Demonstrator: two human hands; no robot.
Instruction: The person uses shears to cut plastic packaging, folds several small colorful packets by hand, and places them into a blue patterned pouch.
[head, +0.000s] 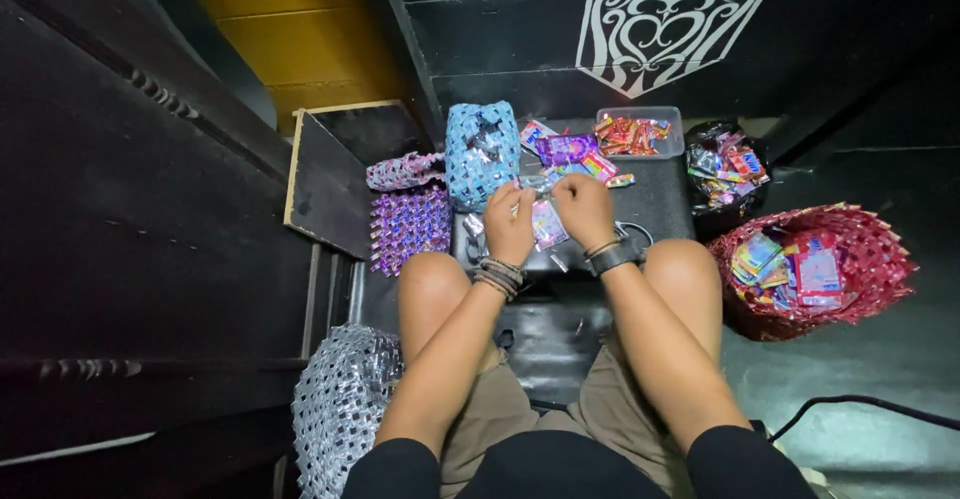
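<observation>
Fingers [516, 199] of both hands around foil wrapper [548, 225]

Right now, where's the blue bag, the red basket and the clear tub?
blue bag [481, 154], head view, middle of its woven front.
red basket [880, 259], head view, right side of its woven rim.
clear tub [676, 145], head view, its right rim.

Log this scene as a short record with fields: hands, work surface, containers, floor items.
left hand: pinching a small wrapper piece, bracelets on wrist
right hand: closed on the same wrapper piece, dark wristband
work surface: black stool between the knees
on stool: blue woven bag, clear tub of wrappers
right side: red woven basket holding wrappers
left side: purple woven panel, silver woven bag
</observation>
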